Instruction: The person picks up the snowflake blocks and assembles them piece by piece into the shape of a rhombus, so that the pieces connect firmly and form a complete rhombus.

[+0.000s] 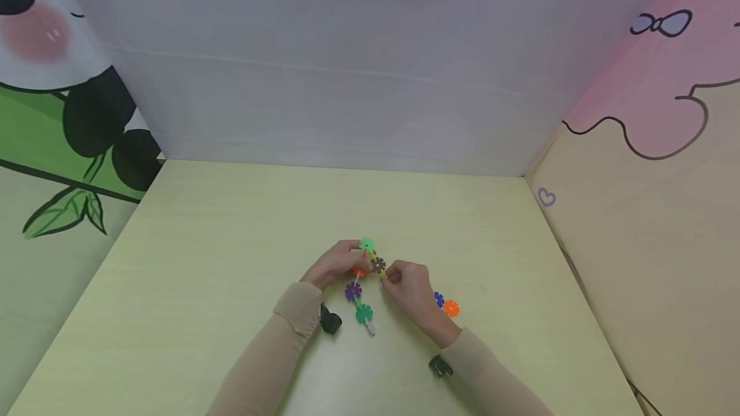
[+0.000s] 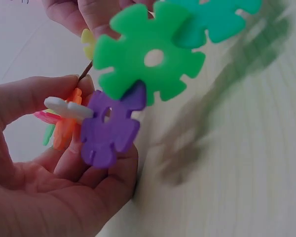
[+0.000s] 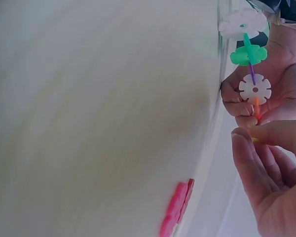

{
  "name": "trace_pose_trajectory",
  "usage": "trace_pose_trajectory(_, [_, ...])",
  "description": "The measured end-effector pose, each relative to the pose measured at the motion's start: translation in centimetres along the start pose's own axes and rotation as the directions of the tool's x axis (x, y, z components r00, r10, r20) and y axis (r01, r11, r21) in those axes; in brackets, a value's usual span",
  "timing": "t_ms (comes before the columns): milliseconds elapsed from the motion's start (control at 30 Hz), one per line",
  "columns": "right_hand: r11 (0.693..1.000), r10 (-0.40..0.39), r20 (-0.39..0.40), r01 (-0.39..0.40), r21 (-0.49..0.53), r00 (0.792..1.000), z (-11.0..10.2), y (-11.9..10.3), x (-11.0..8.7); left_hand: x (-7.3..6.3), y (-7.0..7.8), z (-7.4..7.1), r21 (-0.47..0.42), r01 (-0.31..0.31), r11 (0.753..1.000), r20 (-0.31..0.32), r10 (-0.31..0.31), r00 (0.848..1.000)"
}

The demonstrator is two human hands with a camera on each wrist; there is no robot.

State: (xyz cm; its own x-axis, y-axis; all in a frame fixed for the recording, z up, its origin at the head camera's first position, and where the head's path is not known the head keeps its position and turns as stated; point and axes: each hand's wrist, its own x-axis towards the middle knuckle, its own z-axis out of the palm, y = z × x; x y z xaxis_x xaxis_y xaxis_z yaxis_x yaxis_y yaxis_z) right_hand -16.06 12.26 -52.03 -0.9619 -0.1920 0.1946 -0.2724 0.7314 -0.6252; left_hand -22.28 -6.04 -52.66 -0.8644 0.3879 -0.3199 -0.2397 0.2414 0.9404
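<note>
My left hand (image 1: 335, 263) holds a chain of slotted snowflake discs by its middle, with thumb and fingers round an orange disc (image 2: 65, 129). From there the chain runs toward me through a white disc (image 2: 64, 107), a purple disc (image 1: 353, 291) and a green disc (image 1: 364, 314) to a pale end disc (image 1: 370, 328). Beyond the left fingers a light green disc (image 1: 367, 244) shows. To the right stands a brown disc (image 1: 378, 265). Thumb and index finger of my right hand (image 1: 415, 287) pinch a small yellow disc (image 3: 256, 139) beside it, mostly hidden by the fingertips.
A blue disc (image 1: 439, 300) and an orange disc (image 1: 451, 308) lie on the pale table (image 1: 231, 223) beside my right wrist. In the right wrist view, pink discs (image 3: 175, 210) lie low on the tabletop. A grey-white wall (image 1: 318, 82) borders the far edge.
</note>
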Motion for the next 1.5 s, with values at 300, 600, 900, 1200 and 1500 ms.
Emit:
trace_pose_trajectory(300, [1.000, -0.003, -0.025, 0.003, -0.017, 1.000, 0.1, 0.0, -0.1, -0.2, 0.3, 0.3, -0.002, 0.013, 1.000, -0.008, -0.013, 1.000])
trace_pose_trajectory(600, [0.998, -0.057, -0.031, 0.056, -0.019, 0.998, 0.4, 0.0, 0.0, -0.1, 0.2, 0.3, -0.047, 0.032, 0.998, -0.035, -0.033, 0.999])
trace_pose_trajectory(900, [0.998, -0.057, -0.046, 0.057, -0.005, 0.997, 0.7, -0.3, -0.1, 0.0, 0.1, 0.4, -0.047, 0.026, 0.999, -0.035, -0.027, 0.999])
trace_pose_trajectory(1200, [1.000, -0.009, -0.022, 0.008, -0.009, 1.000, 0.5, -0.9, 0.1, 0.1, -0.2, 0.3, -0.048, 0.031, 0.998, -0.051, -0.034, 0.998])
trace_pose_trajectory(1500, [0.998, -0.054, 0.004, 0.054, 0.016, 0.999, -0.2, -0.7, 0.3, -0.4, 0.0, -0.7, -0.025, 0.041, 0.999, 0.022, -0.041, 0.999])
